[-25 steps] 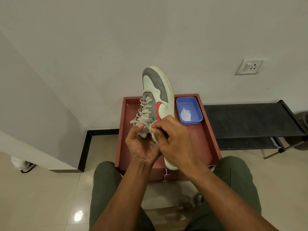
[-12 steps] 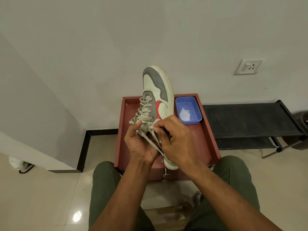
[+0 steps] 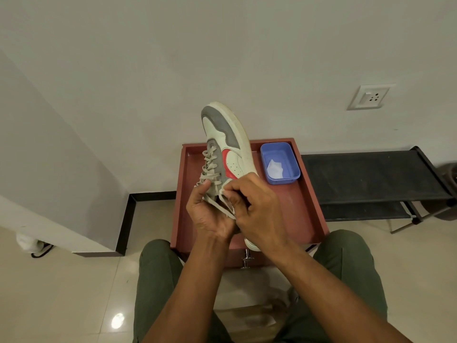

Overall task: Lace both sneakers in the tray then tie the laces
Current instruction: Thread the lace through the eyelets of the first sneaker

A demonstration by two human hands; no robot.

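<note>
Fig.: head view, one sneaker [image 3: 228, 147] held up over the red tray [image 3: 311, 211], toe away from the person, sole to the right, heel end hidden behind the hands. Only one shoe is in view; the 2nd can't be seen.

Left hand [image 3: 210, 214]: fingers curled under the collar side, thumb pressed across the lower lace rows, so it grips shoe + lace. Right hand [image 3: 257, 206]: fingertips pinch the lace [image 3: 223, 207] near the top eyelets, w/ a free strand running diagonally down betw. the two hands.

Upper rows already criss-crossed; judged step: threading or tightening at the last eyelets, knot not yet made.

Also in tray: blue tub [image 3: 280, 163] w/ something white inside, just right of the shoe. Black rack [image 3: 371, 179] beyond the tray's right edge; wall socket [image 3: 369, 97] above it.

Risks (judgement):
- Lace tip slips from the pinch → strand pulls back out of the eyelet, row redone.
- Uneven pull → one end too short to tie.
- Thumb lifts → lower rows slacken.
- Shoe is held in the air, not rested; a loosened left grip could drop it onto the tray or tub.
</note>
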